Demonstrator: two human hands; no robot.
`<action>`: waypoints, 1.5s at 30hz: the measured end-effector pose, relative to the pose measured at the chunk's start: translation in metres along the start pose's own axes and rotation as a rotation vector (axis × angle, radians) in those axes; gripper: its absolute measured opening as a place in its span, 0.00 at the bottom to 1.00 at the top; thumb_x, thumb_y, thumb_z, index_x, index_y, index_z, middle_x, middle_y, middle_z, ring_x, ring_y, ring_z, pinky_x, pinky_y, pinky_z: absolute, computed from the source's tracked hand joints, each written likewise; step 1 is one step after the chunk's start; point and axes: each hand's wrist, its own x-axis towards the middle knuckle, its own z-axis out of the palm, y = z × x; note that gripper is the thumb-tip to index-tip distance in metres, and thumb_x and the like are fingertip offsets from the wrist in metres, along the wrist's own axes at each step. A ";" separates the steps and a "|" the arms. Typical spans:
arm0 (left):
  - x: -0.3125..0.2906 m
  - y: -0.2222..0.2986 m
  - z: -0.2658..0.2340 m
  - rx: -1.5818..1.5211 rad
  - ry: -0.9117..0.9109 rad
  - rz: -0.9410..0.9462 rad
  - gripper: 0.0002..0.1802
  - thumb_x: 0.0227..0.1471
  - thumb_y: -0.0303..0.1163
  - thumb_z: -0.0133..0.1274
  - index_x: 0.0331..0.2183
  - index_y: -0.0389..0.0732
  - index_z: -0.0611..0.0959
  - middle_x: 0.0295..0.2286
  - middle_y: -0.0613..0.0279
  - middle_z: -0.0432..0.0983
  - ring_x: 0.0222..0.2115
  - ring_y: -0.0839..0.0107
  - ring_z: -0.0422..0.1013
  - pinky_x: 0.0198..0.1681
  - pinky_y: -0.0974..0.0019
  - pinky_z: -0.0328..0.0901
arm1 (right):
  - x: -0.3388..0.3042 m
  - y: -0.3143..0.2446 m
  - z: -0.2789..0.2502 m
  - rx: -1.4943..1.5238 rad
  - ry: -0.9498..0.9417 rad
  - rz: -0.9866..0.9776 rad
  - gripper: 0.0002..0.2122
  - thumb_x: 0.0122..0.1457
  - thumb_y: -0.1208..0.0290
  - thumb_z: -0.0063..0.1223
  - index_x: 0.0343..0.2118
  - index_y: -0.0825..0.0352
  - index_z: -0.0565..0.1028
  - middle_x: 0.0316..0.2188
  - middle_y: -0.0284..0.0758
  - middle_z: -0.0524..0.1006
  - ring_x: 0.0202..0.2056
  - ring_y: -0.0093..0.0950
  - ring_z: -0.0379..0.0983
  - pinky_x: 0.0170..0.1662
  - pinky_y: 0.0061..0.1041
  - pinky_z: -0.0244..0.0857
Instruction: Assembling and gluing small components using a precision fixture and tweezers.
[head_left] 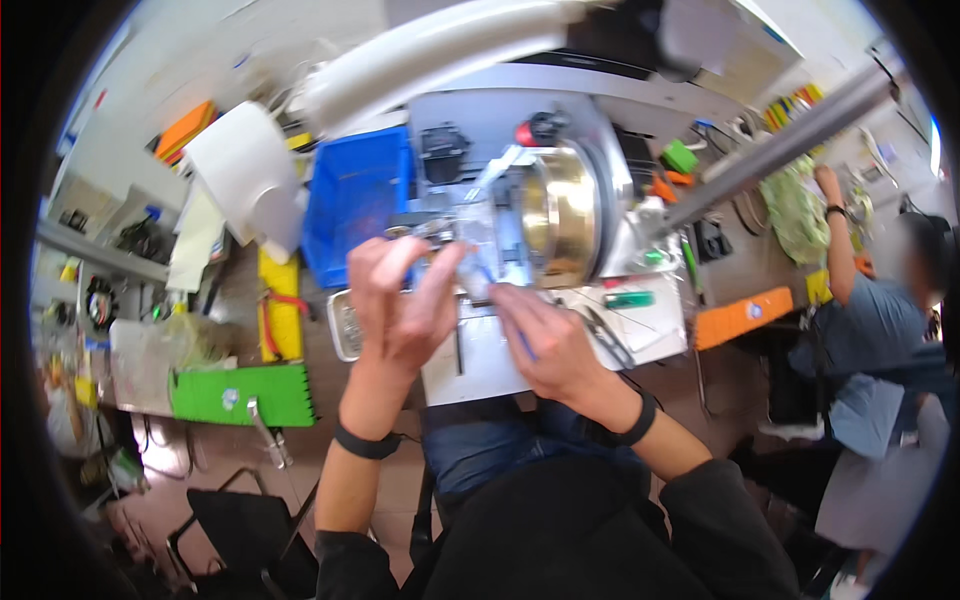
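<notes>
My right hand (pixel 548 345) is closed around a thin blue pen-like tool (pixel 526 344). Its tip points up and away, towards a clear plastic piece (pixel 475 228) in front of the machine. My left hand (pixel 400 300) is raised just left of that piece with its fingers bent; whatever they hold, if anything, is too small and blurred to name. Beyond both hands is a bench machine with a large brass-coloured drum (pixel 556 215). Small metal parts (pixel 425 228) lie beyond my left fingers. Under my hands is a white work surface (pixel 485 365).
A blue bin (pixel 358 200) stands back left, with a small metal tray (pixel 345 325) nearer me. Red-handled pliers (pixel 268 325) lie on a yellow strip at left. Dark pliers (pixel 610 340) and a green-handled tool (pixel 630 299) lie at right. A white lamp arm (pixel 430 60) crosses above. A co-worker (pixel 870 310) sits at right.
</notes>
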 end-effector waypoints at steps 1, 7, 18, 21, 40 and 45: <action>-0.001 0.002 0.002 -0.027 -0.015 -0.032 0.21 0.33 0.17 0.61 0.35 0.46 0.86 0.37 0.62 0.65 0.35 0.62 0.68 0.38 0.58 0.64 | -0.004 0.002 -0.001 -0.003 0.014 0.006 0.16 0.55 0.82 0.52 0.47 0.75 0.74 0.42 0.47 0.78 0.37 0.41 0.78 0.38 0.34 0.74; 0.003 0.012 0.004 0.087 -0.052 -0.071 0.19 0.37 0.14 0.63 0.33 0.46 0.87 0.38 0.60 0.65 0.33 0.65 0.69 0.38 0.60 0.66 | -0.010 0.013 0.008 -0.054 -0.057 -0.023 0.18 0.52 0.77 0.46 0.47 0.78 0.71 0.42 0.49 0.76 0.37 0.39 0.77 0.37 0.33 0.73; -0.003 0.007 0.007 0.051 -0.041 -0.019 0.14 0.45 0.17 0.64 0.36 0.42 0.86 0.40 0.58 0.64 0.33 0.66 0.68 0.37 0.64 0.66 | -0.010 0.012 0.006 0.005 -0.054 0.049 0.14 0.51 0.76 0.50 0.41 0.75 0.73 0.35 0.44 0.75 0.31 0.41 0.76 0.34 0.36 0.70; 0.001 0.009 0.008 0.054 -0.035 0.007 0.13 0.47 0.18 0.63 0.37 0.42 0.86 0.40 0.58 0.65 0.33 0.67 0.67 0.37 0.64 0.66 | -0.009 0.012 0.004 0.034 -0.013 0.061 0.14 0.49 0.76 0.51 0.39 0.75 0.73 0.34 0.44 0.75 0.29 0.41 0.76 0.32 0.37 0.70; 0.009 0.020 0.000 0.109 -0.038 -0.046 0.13 0.44 0.17 0.62 0.34 0.43 0.85 0.39 0.57 0.65 0.35 0.63 0.68 0.37 0.61 0.65 | -0.006 0.004 -0.035 0.172 0.307 -0.156 0.13 0.46 0.79 0.57 0.38 0.71 0.76 0.31 0.39 0.78 0.29 0.36 0.76 0.29 0.30 0.71; 0.005 0.019 0.000 0.107 -0.043 -0.090 0.21 0.34 0.14 0.61 0.33 0.47 0.87 0.36 0.59 0.63 0.36 0.61 0.66 0.39 0.58 0.64 | 0.003 0.008 -0.050 0.170 0.442 -0.344 0.13 0.40 0.83 0.56 0.33 0.69 0.76 0.30 0.39 0.80 0.23 0.31 0.74 0.24 0.26 0.69</action>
